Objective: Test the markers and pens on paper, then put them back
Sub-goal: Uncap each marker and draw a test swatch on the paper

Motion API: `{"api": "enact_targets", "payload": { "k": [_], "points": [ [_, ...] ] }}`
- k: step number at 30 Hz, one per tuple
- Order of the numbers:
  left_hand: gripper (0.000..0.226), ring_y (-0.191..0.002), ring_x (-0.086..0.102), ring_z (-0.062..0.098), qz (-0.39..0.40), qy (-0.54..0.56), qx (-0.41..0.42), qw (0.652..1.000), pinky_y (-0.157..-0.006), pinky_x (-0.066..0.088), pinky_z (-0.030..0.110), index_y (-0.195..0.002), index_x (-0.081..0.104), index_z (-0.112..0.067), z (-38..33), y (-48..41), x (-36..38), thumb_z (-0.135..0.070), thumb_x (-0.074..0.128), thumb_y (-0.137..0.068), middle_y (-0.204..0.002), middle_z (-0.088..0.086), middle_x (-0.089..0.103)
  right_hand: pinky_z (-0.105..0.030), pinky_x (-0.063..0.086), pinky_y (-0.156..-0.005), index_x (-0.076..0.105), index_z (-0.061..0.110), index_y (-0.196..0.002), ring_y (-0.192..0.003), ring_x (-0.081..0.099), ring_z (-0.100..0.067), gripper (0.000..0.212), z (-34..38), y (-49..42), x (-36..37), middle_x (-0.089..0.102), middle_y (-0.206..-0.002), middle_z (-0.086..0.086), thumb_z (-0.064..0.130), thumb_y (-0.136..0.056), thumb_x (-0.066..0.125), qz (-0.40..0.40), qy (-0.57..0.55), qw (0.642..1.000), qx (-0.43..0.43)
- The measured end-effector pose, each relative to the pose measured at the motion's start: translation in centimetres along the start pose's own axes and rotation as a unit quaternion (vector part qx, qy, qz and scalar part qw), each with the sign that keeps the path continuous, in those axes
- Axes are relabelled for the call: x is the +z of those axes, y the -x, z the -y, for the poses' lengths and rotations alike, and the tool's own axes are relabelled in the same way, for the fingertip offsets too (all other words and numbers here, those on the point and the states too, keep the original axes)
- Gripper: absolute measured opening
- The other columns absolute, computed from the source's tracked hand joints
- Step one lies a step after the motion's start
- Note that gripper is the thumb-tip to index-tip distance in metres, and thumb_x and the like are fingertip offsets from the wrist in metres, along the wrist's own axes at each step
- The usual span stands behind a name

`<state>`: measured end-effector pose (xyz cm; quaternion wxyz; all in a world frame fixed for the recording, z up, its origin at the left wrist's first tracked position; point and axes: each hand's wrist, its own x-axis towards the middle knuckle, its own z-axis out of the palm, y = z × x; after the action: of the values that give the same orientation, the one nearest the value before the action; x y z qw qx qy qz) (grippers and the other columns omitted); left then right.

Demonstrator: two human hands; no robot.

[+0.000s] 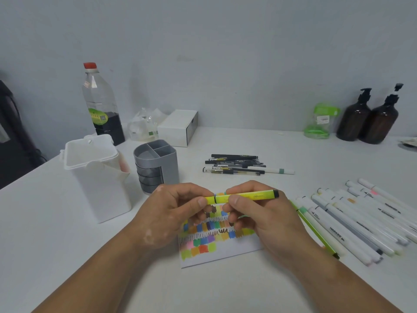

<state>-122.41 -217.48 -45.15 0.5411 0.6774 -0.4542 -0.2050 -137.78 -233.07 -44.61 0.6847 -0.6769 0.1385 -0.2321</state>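
While both hands sit raised over the paper, we see a yellow highlighter held level between them, just above the sheet. The left hand pinches the cap end with thumb and curled fingers. The right hand grips the barrel the same way, thumb on the near side. Cap and barrel meet at a dark ring; we cannot tell if the cap is pushed fully home. The black tail end sticks out past the right hand's knuckles.

The paper lies flat on the white table, covered in rows of colour patches and dark scribble lines, partly hidden by both hands.

Right of the paper, a row of white markers lies side by side on the table, with a thin green pen at its near edge. Behind the hands, a loose pile of black pens lies well apart from the paper. Left of that stands a grey organizer with divided top compartments, and just beside it a white bin, lid tipped up.

Along the wall: a clear bottle with red cap and dark liquid, a crumpled plastic bag, a white box, a green-lidded jar, two amber pump bottles.
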Motion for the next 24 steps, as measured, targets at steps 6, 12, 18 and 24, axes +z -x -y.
{"api": "enact_targets", "payload": {
  "k": [6,12,18,24],
  "points": [
    [0.019,-0.069,0.07,0.019,-0.007,0.032,0.008,0.999,-0.068,0.059,0.028,-0.097,0.078,-0.027,-0.4,-0.1,0.0,-0.031,0.061,-0.088,-0.081,0.005,0.076,-0.025,0.059,-0.063,0.08,0.022,-0.093,-0.07,0.073,-0.02,0.012,0.2,-0.1,0.1,0.078,-0.083,-0.014,0.013,-0.094,0.072,0.007,-0.034,0.999,-0.004],
    [0.021,-0.066,0.064,0.022,0.001,0.094,0.005,0.996,-0.063,0.057,0.03,-0.097,0.078,-0.015,-0.4,0.0,-0.3,-0.023,0.063,-0.087,-0.078,0.01,0.072,-0.03,0.061,-0.069,0.08,0.026,-0.096,-0.075,0.075,-0.022,0.01,0.2,0.0,0.4,0.078,-0.084,-0.012,0.019,-0.092,0.074,0.018,-0.011,1.0,-0.019],
    [0.021,-0.07,0.064,0.02,0.002,0.053,-0.001,0.999,-0.069,0.055,0.027,-0.098,0.078,-0.028,0.1,-0.2,-0.4,-0.034,0.061,-0.088,-0.079,0.002,0.072,-0.031,0.06,-0.068,0.081,0.031,-0.096,-0.07,0.072,-0.017,0.013,0.7,0.0,-0.4,0.076,-0.078,-0.005,0.029,-0.084,0.078,0.015,0.067,0.997,-0.034],
    [0.021,-0.074,0.062,0.009,-0.07,-0.022,-0.009,0.997,-0.075,0.056,0.034,-0.096,0.075,-0.041,0.9,-0.3,-1.1,-0.046,0.059,-0.083,-0.078,-0.007,0.07,-0.023,0.052,-0.061,0.08,0.03,-0.086,-0.064,0.066,-0.008,0.011,0.9,-0.4,-1.8,0.077,-0.076,0.002,0.019,-0.084,0.083,0.005,0.184,0.982,-0.032]
  ]
}}
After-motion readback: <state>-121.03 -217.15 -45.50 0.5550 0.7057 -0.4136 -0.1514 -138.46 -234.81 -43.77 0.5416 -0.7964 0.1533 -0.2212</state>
